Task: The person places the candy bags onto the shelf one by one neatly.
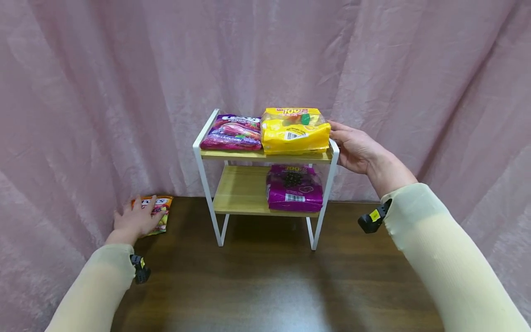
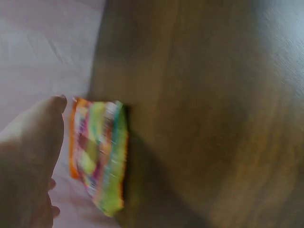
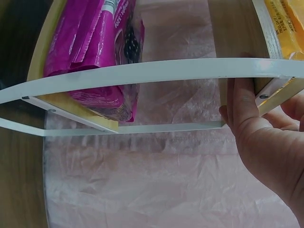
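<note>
In the head view, my left hand [image 1: 134, 220] lies over a small orange and green candy bag [image 1: 163, 216] with its fingers spread. The left wrist view shows the thumb beside this candy bag [image 2: 99, 156], blurred. My right hand [image 1: 358, 150] holds the upper right edge of a two-tier shelf [image 1: 213, 221] with a white frame. In the right wrist view, some fingers of the right hand [image 3: 270, 152] reach under the top board and others lie on its upper side, partly hidden. A yellow bag [image 1: 296, 138] stands beside those fingers, next to a purple candy bag [image 1: 234, 133].
A magenta bag [image 1: 294, 191] sits on the right of the lower board [image 1: 240, 189]. The shelf stands on a dark wooden table [image 1: 257, 286]. Pink curtains [image 1: 166, 69] hang behind and at both sides.
</note>
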Available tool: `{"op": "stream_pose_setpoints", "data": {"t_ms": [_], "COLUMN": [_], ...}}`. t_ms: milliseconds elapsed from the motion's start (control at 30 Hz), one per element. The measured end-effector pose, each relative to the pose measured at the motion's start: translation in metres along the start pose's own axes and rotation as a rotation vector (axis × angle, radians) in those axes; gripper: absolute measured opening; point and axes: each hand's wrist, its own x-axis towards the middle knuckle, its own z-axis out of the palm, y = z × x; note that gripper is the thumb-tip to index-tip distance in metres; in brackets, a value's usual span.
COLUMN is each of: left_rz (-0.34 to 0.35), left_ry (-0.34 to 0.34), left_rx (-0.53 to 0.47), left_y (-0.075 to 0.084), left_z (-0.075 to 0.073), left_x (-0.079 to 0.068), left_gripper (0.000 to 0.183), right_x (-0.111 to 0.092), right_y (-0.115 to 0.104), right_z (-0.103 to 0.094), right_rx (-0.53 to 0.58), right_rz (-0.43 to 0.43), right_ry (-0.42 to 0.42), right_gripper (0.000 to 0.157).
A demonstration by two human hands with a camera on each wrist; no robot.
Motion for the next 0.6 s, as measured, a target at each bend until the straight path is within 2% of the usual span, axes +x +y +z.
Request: {"op": "stream_pose_setpoints", "data": {"t_ms": [133, 233, 467, 600], "left_rz": [-0.016, -0.016, 0.018, 0.022], "left_ry": [-0.021, -0.032, -0.056, -0.112], "left_rx": [-0.038, -0.064, -0.082, -0.078], "left_y": [-0.013, -0.019, -0.016, -0.014], "left_z": [0.015, 0.021, 0.025, 0.029], "left_x": [-0.005, -0.008, -0.005, -0.002], "left_gripper": [0.085, 0.085, 0.082, 0.083], "right_x": [0.001, 0.001, -0.001, -0.001], "right_y": [0.001, 0.001, 0.001, 0.001], "right_z": [0.000, 0.001, 0.001, 0.001], "right_rx": [-0.008, -0.009, 0.004, 0.009], "right_rz": [-0.007, -0.009, -0.004, -0.004], "right_ry": [-0.011, -0.014, 0.001, 0.003], "right_gripper": [0.063, 0.062, 0.062, 0.062]}}
